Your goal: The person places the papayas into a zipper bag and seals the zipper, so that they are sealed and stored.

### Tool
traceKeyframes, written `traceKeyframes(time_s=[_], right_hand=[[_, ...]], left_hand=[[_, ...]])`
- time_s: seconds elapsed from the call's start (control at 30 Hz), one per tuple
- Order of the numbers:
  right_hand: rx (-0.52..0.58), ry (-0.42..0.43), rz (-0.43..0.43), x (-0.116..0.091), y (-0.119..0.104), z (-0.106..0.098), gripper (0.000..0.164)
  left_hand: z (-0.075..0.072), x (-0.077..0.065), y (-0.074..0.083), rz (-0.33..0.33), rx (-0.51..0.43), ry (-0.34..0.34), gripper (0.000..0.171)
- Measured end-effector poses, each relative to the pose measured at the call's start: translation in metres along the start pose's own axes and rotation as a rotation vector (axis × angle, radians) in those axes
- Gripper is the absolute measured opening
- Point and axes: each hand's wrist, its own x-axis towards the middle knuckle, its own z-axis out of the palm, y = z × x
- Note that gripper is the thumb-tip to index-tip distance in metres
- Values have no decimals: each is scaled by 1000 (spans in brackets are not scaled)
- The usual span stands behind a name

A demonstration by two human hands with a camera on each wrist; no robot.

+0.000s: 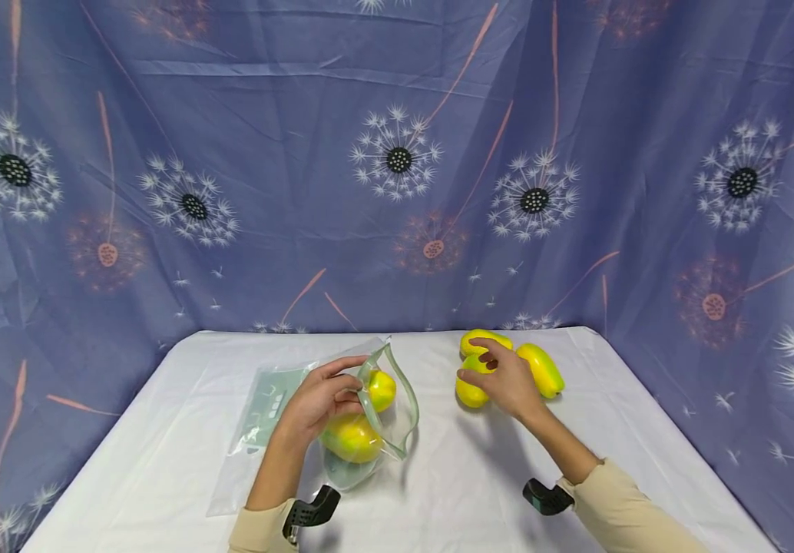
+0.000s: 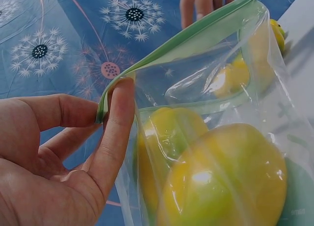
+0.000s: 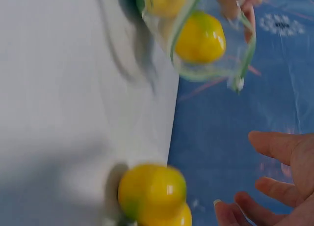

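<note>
My left hand (image 1: 324, 395) pinches the green rim of a clear zip bag (image 2: 186, 37) between thumb and fingers, and the bag's mouth gapes toward the right. Inside it are two yellow-green mangoes (image 1: 354, 439), one behind the other in the left wrist view. To the right, my right hand (image 1: 504, 376) hovers over a group of three mangoes on the table, its fingers spread and loosely bent. The nearest mango (image 1: 471, 393) is partly hidden by that hand. Another mango (image 1: 542, 370) lies on its right, and a third mango (image 1: 483, 339) behind. The right wrist view shows nothing in the fingers.
A flat clear plastic sheet with a pale green printed panel (image 1: 276, 399) lies left of the held bag; whether it is a separate bag I cannot tell. A white cloth covers the table (image 1: 438, 499). A blue dandelion-print curtain (image 1: 300, 192) hangs behind and at both sides.
</note>
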Motion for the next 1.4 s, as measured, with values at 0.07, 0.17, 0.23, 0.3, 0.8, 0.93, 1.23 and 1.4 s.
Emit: traceKeyframes(time_s=[0.07,0.17,0.23,0.3,0.8,0.93,1.23,1.4], right_hand=[[-14,11,15,0,8,-11,62],[-47,21,35,1,20,-25,64],[-62,27,48,2,28,-34,65],[-76,37,61,3,36,-42,65],[-77,98,201,5,104,-67,82],[-41,94,263,6,119,-63,86],[49,24,396,5,146,-55,95],[107,1,402,5,156,-50,98]], left_hand=[[0,0,0,0,-2,5,53],[-1,0,0,-2,-6,6,53],[-1,0,0,-3,-5,6,53],[-2,0,0,-5,-5,8,53],[0,0,-3,1,-9,7,53],[1,-1,-1,5,-5,20,52],[1,1,1,-2,-1,22,52],[0,0,0,-6,3,15,51]])
